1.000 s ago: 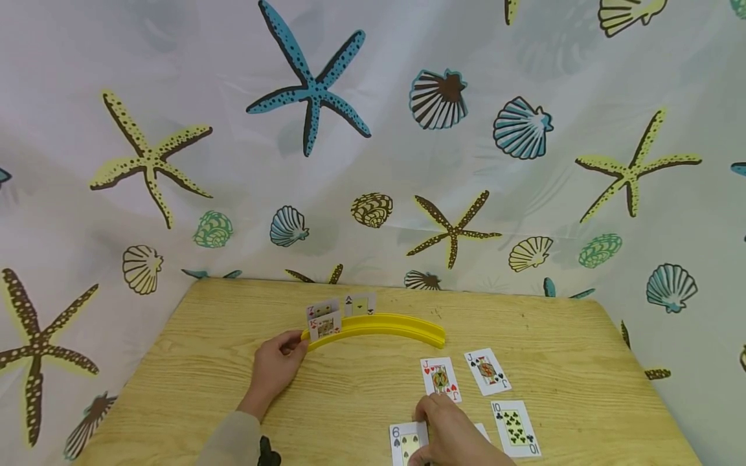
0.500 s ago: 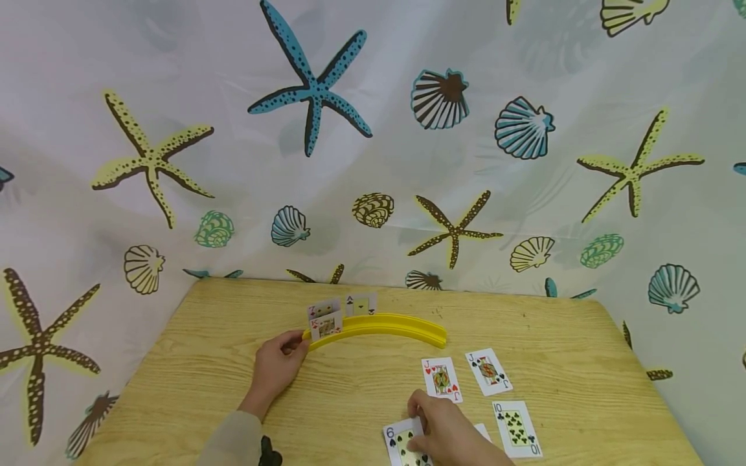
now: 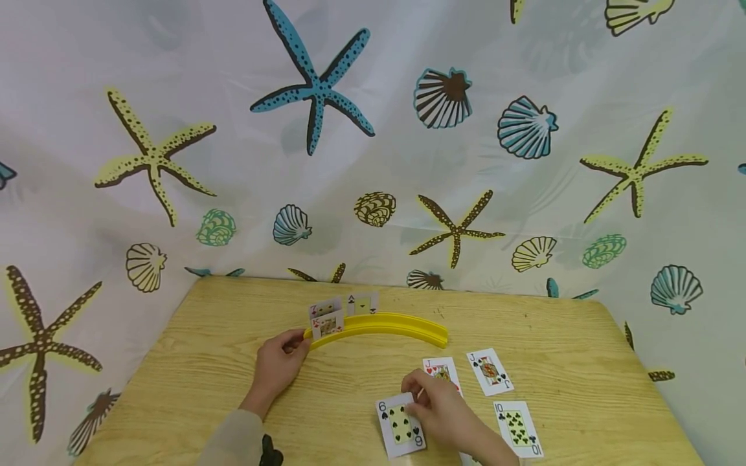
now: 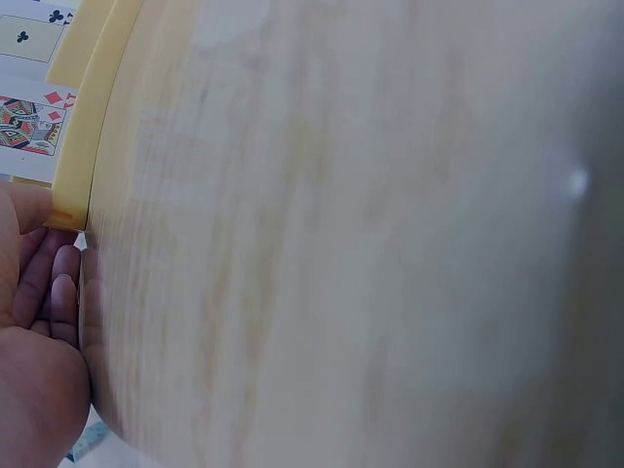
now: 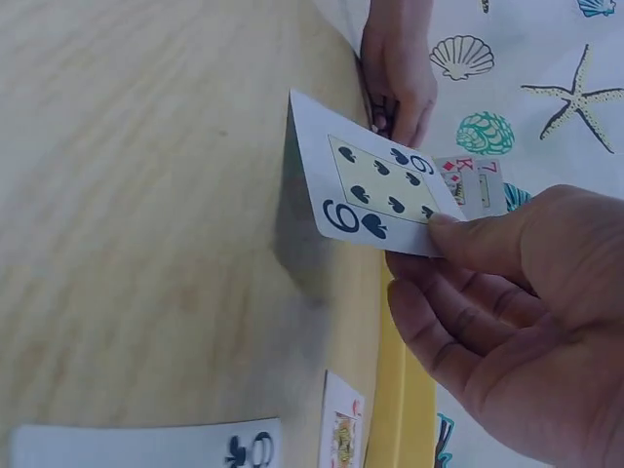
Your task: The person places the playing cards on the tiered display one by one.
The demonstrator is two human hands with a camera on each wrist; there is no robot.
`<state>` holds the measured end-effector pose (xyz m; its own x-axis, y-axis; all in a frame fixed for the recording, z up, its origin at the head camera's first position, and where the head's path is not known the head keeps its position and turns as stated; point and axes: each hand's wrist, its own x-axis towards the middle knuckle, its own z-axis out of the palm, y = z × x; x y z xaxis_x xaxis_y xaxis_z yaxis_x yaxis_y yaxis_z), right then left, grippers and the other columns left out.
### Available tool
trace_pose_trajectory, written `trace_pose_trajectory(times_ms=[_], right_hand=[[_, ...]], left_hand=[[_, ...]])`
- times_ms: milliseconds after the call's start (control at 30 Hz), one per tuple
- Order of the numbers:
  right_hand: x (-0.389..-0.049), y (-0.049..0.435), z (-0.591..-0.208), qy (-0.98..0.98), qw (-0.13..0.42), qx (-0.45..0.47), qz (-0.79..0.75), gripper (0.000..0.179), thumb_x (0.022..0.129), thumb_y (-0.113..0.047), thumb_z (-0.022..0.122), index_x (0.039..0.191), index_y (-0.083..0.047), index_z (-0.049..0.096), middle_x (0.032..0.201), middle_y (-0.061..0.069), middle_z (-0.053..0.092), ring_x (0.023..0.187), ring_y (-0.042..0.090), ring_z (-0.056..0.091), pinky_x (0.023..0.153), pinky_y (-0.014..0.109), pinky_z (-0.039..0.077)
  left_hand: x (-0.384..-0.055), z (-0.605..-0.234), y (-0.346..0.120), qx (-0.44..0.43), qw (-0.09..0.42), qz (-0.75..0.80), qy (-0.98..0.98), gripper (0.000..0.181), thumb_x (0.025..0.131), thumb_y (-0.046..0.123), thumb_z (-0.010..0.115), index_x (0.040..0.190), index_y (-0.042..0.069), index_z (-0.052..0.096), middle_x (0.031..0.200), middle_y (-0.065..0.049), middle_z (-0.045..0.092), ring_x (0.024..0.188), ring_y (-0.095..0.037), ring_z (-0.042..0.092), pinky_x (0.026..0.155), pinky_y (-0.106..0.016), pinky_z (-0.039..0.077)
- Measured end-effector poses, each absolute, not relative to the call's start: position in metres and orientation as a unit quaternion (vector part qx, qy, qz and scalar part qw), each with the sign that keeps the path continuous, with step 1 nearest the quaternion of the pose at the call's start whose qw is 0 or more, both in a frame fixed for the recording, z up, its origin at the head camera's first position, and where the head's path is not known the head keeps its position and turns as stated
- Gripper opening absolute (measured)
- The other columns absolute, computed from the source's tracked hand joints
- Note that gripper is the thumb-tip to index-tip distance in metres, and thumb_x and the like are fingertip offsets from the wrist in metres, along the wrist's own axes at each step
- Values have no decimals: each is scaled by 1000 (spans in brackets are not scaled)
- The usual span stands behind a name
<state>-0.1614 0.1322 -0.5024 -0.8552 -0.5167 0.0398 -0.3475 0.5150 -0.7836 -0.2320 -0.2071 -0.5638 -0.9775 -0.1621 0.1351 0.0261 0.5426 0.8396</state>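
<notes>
Right hand (image 3: 437, 411) pinches six of spades (image 3: 399, 427) by one edge, above table (image 3: 326, 401) – probably light, bendy, slick, so edge hold suits – left hand (image 3: 278, 366) grasping left end of yellow card rack (image 3: 396, 322)

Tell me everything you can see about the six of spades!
The six of spades is a thin, white, paper-looking card with dark spades on a pale yellow panel and a 6 in two opposite corners. It is face up, tilted, held above the wooden table. The right hand pinches it near a corner without a number.
</notes>
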Motion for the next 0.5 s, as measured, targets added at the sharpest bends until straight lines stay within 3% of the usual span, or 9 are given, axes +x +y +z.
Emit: trace_pose_trajectory(times_ms=[500], right_hand=[[-187, 125, -481, 861, 5, -255, -439, 5, 100, -5, 70, 104, -7, 69, 89, 2, 70, 78, 7, 62, 71, 21, 55]], left_hand=[[-233, -564, -207, 34, 101, -470, -876, 30, 102, 18, 71, 128, 3, 75, 109, -13, 78, 92, -18, 70, 80, -23, 54]])
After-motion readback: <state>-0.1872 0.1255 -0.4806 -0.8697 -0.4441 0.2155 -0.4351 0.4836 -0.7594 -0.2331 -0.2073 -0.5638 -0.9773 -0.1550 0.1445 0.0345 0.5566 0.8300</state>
